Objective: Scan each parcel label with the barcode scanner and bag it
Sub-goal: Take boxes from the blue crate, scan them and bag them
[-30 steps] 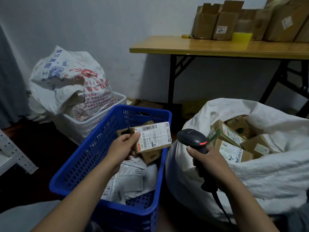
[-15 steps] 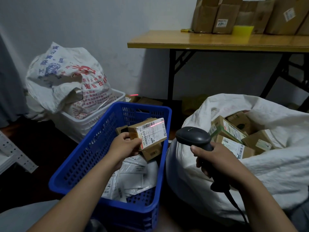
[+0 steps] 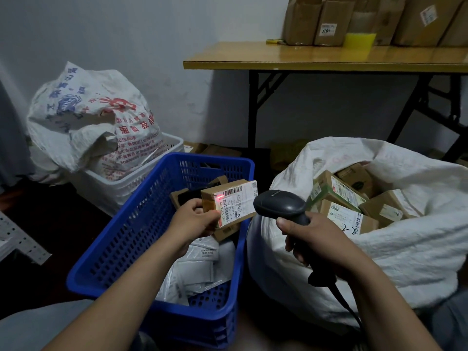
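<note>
The top edge cuts off the cardboard boxes [image 3: 321, 21]; print on the held parcel [image 3: 234, 205] is too small to read.

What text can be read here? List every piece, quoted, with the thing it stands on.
"642 L714 00": label of the small brown cardboard parcel held in the left hand.
"110", perhaps: sticker on a brown cardboard box on the wooden table.
Printed white woven sack, black barcode scanner, other labels: too blurred.

Crate [image 3: 131, 239] left of sack [image 3: 379, 249]; table [image 3: 253, 59] behind.
</note>
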